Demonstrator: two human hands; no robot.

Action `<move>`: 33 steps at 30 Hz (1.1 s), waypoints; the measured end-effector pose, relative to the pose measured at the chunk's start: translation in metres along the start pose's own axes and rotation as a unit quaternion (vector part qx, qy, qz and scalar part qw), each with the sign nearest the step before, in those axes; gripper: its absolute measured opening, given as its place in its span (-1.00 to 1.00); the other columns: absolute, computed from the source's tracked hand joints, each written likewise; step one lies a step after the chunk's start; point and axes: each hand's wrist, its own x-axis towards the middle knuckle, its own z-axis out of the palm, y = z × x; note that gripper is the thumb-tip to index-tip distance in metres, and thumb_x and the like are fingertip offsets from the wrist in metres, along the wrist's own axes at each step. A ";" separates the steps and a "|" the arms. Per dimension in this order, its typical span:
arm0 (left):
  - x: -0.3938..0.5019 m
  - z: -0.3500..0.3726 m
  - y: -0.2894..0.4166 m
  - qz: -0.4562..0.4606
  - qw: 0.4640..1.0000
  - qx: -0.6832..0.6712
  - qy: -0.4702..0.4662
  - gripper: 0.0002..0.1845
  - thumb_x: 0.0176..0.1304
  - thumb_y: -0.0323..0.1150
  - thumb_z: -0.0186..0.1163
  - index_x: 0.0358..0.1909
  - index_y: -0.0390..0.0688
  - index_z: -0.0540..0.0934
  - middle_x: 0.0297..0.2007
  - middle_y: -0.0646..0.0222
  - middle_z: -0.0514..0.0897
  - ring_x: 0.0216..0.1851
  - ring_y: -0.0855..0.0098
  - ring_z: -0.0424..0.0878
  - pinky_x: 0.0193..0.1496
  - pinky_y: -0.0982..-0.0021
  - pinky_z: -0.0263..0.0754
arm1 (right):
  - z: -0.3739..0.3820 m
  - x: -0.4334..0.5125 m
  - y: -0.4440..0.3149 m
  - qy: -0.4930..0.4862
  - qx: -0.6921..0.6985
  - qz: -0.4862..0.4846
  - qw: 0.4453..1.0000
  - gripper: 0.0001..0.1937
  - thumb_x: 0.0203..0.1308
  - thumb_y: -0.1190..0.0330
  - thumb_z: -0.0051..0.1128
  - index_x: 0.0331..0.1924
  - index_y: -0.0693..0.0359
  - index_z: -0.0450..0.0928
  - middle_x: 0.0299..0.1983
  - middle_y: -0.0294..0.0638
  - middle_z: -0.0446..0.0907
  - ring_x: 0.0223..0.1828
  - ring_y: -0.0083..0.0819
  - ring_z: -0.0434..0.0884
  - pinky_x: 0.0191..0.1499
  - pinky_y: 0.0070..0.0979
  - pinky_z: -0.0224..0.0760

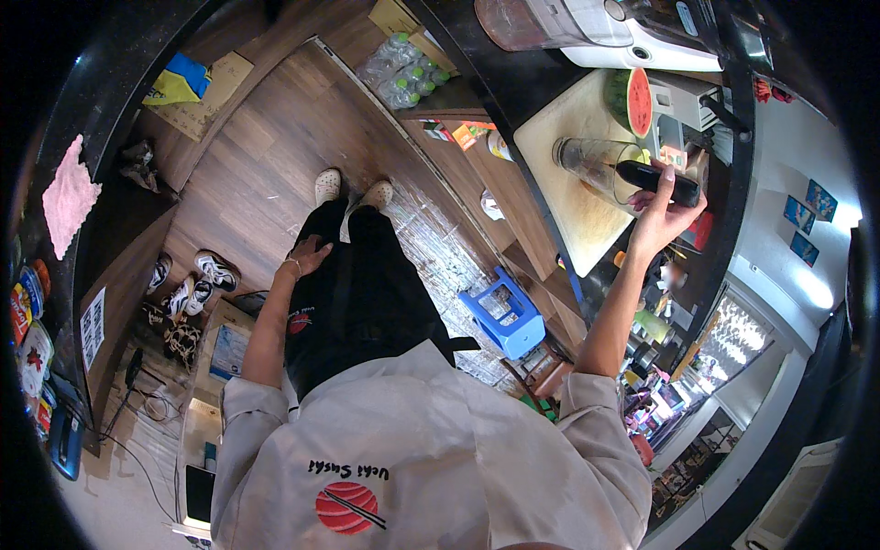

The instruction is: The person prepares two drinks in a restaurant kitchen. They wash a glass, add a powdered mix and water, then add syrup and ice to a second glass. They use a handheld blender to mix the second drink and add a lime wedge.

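At the right, my right hand (663, 206) grips a thick black handle (653, 179) at the mouth of a tall clear container (598, 161); its fingers are close to the rim. What the handle's lower end is cannot be made out. The container is on a pale cutting board (550, 130) with wet, brownish patches. A cut piece of watermelon (639, 103) lies at the board's far edge, red flesh showing. My left hand (309, 258), with a bracelet at the wrist, rests empty against my dark-clad thigh, fingers slightly apart.
A white appliance with a clear tub (550, 24) stands beyond the board. Beneath the black counter are wooden shelves with bottles (405, 75). A blue plastic stool (505, 313) stands on the floor near me. Shoes (216, 269) lie at left; a pink cloth (69, 196) is on the left-hand counter.
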 end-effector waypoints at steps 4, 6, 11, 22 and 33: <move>-0.003 -0.004 0.005 0.008 1.000 0.000 -0.014 -0.18 0.32 0.28 -0.01 0.33 -0.23 0.33 0.27 -0.13 0.43 0.33 -0.05 0.37 0.37 0.11 0.26 | -0.001 -0.002 0.000 -0.001 0.010 0.011 1.000 -0.56 0.34 0.30 0.20 0.07 0.27 0.16 -0.28 0.00 0.66 -0.76 -0.52 0.49 -0.77 -0.62 0.30; -0.004 -0.005 0.006 0.000 1.000 -0.002 -0.015 -0.16 0.34 0.27 -0.02 0.33 -0.30 0.32 0.29 -0.13 0.42 0.36 0.00 0.34 0.41 0.19 0.21 | -0.002 -0.004 0.000 0.005 0.000 0.003 1.000 -0.57 0.35 0.31 0.19 0.06 0.26 0.16 -0.27 0.01 0.66 -0.76 -0.52 0.50 -0.77 -0.62 0.30; -0.001 -0.003 0.002 0.004 1.000 -0.012 -0.003 -0.19 0.33 0.26 0.00 0.33 -0.23 0.33 0.26 -0.14 0.44 0.32 -0.07 0.37 0.37 0.10 0.28 | -0.003 -0.005 0.001 0.007 0.011 0.001 1.000 -0.59 0.36 0.31 0.18 0.04 0.25 0.16 -0.26 0.03 0.66 -0.76 -0.51 0.50 -0.76 -0.62 0.32; 0.005 -0.001 -0.006 0.012 1.000 -0.016 0.000 -0.21 0.33 0.25 -0.01 0.35 -0.20 0.32 0.25 -0.11 0.46 0.31 -0.08 0.38 0.35 0.07 0.30 | -0.003 -0.002 0.001 -0.009 0.007 0.011 1.000 -0.60 0.36 0.31 0.17 0.01 0.26 0.15 -0.25 0.04 0.67 -0.75 -0.51 0.50 -0.77 -0.62 0.32; 0.000 -0.005 0.004 0.003 1.000 -0.012 0.002 -0.24 0.34 0.22 0.03 0.35 -0.18 0.33 0.26 -0.10 0.44 0.32 -0.08 0.37 0.36 0.09 0.29 | -0.026 -0.014 -0.007 0.106 0.037 -0.023 0.993 -0.60 0.40 0.27 0.11 0.05 0.25 0.12 -0.27 0.05 0.68 -0.78 -0.53 0.45 -0.81 -0.67 0.22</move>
